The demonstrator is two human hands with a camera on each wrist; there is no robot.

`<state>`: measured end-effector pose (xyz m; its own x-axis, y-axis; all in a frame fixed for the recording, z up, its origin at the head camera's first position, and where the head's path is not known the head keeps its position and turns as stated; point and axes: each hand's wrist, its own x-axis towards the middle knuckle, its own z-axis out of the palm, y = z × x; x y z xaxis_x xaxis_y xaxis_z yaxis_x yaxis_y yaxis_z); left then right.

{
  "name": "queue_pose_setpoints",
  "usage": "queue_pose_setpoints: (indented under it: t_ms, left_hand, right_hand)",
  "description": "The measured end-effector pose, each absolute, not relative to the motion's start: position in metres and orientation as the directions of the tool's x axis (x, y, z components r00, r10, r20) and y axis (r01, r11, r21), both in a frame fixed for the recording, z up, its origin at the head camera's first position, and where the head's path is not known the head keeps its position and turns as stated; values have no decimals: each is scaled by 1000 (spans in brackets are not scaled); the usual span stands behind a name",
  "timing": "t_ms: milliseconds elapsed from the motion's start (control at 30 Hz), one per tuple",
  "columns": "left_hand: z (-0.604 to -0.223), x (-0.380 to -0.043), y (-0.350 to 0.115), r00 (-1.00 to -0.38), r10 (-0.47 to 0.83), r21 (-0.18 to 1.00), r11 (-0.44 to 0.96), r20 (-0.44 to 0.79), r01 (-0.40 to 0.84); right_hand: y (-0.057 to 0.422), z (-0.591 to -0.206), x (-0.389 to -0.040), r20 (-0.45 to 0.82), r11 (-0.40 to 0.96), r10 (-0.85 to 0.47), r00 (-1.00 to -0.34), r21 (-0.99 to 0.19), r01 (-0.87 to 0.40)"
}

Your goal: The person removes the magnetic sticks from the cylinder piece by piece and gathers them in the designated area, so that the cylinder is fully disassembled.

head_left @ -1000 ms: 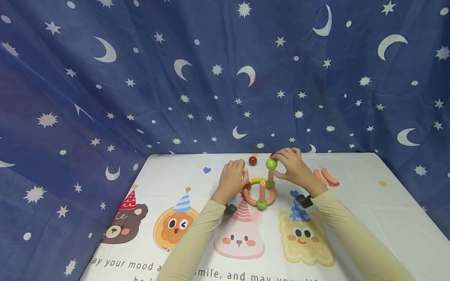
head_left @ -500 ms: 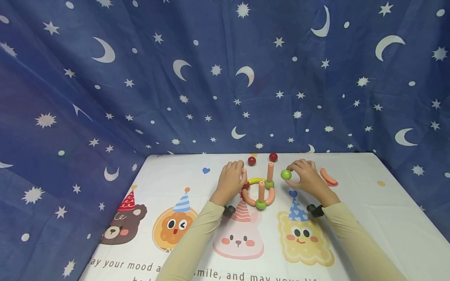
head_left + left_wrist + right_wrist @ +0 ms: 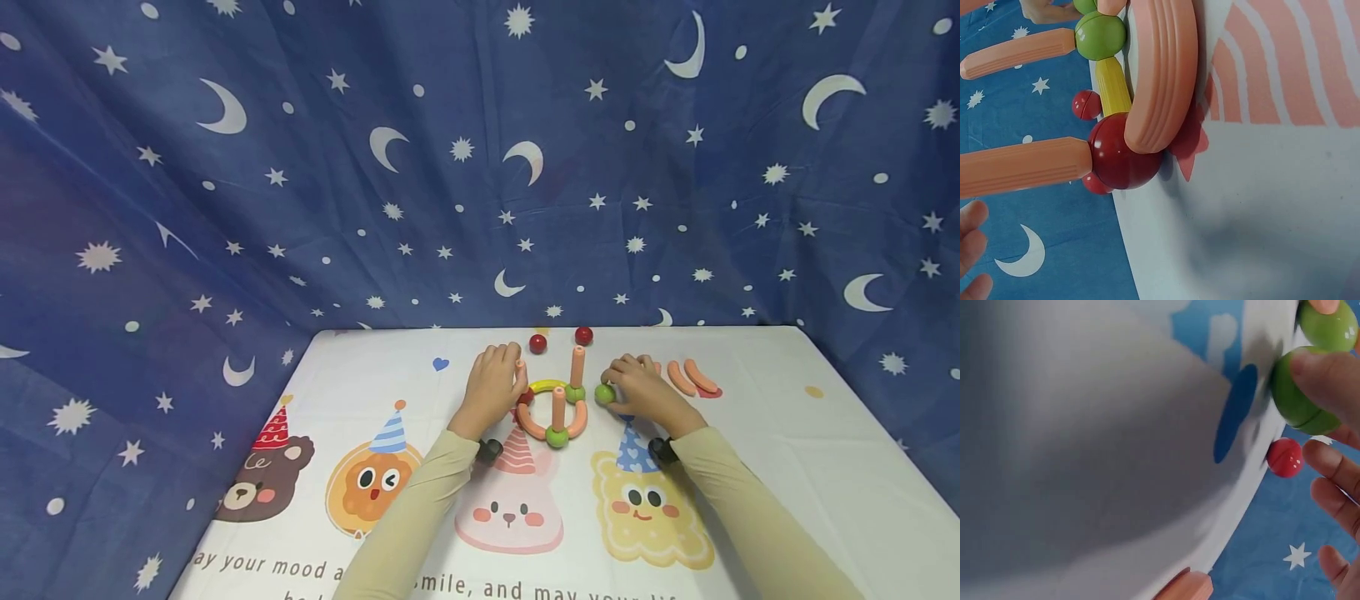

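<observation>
A toy ring (image 3: 576,421) of curved orange sticks and a yellow stick, joined by green and red balls, lies on the tablecloth. Several orange rods stand up from it; the back rod (image 3: 577,367) has a bare top end. My left hand (image 3: 489,387) holds the left orange rod (image 3: 1029,167), which rises from a red ball (image 3: 1124,153); its upper end runs out of the left wrist view. Just right of the ring, my right hand (image 3: 643,392) pinches a loose green ball (image 3: 1304,394) low over the cloth, thumb on its side and the other fingers spread beyond.
Two loose red balls (image 3: 537,343) lie behind the ring, near the table's back edge. Spare curved orange sticks (image 3: 701,376) lie to the right of my right hand. A blue curtain (image 3: 450,167) with stars and moons hangs behind the white printed tablecloth (image 3: 787,467).
The green ball has come off the back rod's top in my right hand and moved right and down towards the cloth. My left hand has stayed at its rod.
</observation>
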<state>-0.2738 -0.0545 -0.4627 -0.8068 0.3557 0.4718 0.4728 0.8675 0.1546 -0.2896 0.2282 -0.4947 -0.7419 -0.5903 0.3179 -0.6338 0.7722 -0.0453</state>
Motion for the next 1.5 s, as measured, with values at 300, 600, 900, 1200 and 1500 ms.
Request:
queue_pose_setpoints:
  t_ms: [300,600,900,1200,1500]
  left_hand:
    - [-464,-275,-53,-798,362,147,864,482,481]
    - [-464,-273,-52,-802,369,146,864,471,483]
    - [-463,-272,-54,-815,372,145,868,445,476]
    - [-464,-271,-57,-815,375,160,861,442,482]
    - [-470,-270,-63,-827,383,150,866,411,476]
  right_hand:
    - [217,-491,-308,316,795,-577,-753,4,-607]
    - [210,-477,-312,378,850,-464,-801,-66,-523]
    - [219,-473,-303,430,847,-354,-830,-228,-480]
    - [210,-470,-288,475,816,-381,-793,-230,-530]
    - [195,-477,-273,459,804,-396,-795,-245,-542]
